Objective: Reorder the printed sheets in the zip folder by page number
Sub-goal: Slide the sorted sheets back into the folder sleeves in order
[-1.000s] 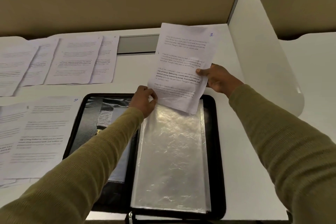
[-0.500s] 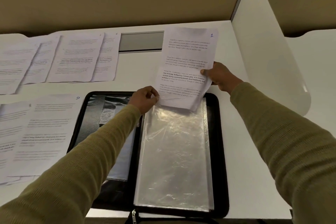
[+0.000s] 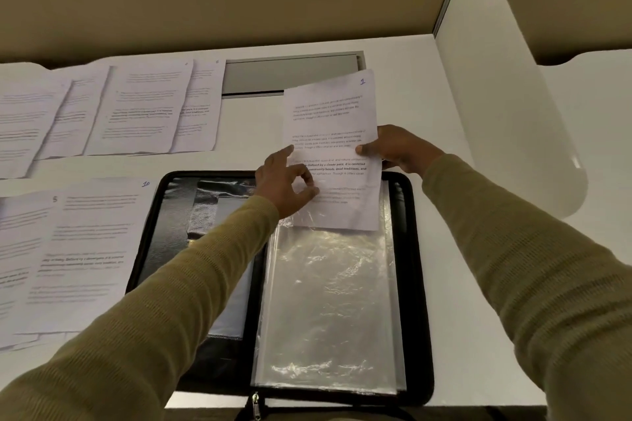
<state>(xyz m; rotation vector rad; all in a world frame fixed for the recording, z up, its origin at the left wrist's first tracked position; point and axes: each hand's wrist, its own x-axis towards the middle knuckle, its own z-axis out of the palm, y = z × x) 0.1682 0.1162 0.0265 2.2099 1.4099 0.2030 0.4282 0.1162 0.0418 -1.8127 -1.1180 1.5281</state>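
Head view, looking down over both of my olive sleeves at a white table point(image 3: 461, 318).

A black zip folder point(image 3: 415, 284) lies open and flat in the middle. A clear sleeve point(image 3: 328, 301) is uppermost on its right half. The sheet marked 1 point(image 3: 328, 120) stands over the far end of that sleeve, and its lower edge is at the sleeve's mouth. The glare keeps me from telling whether the edge is already inside.

I judge the sheet to be very light and limp. It would buckle if pushed from the top, so it is best held at a side edge, low down. The sleeve film looks thin, slick and crinkly, and its mouth probably needs holding apart.

My right hand point(image 3: 400, 149) grips the sheet's right edge about halfway up, thumb on the printed face and fingers curled behind. My left hand point(image 3: 284, 188) is at the sleeve's top left corner. Thumb and forefinger meet in a pinch that seems to have hold of the film, and the other fingers are straight and reach up to the sheet's left edge.

Other printed sheets lie loose on the table. A row of sheets point(image 3: 143, 106) is at the back left, and a sheet marked 10 point(image 3: 92, 249) is just left of the folder.
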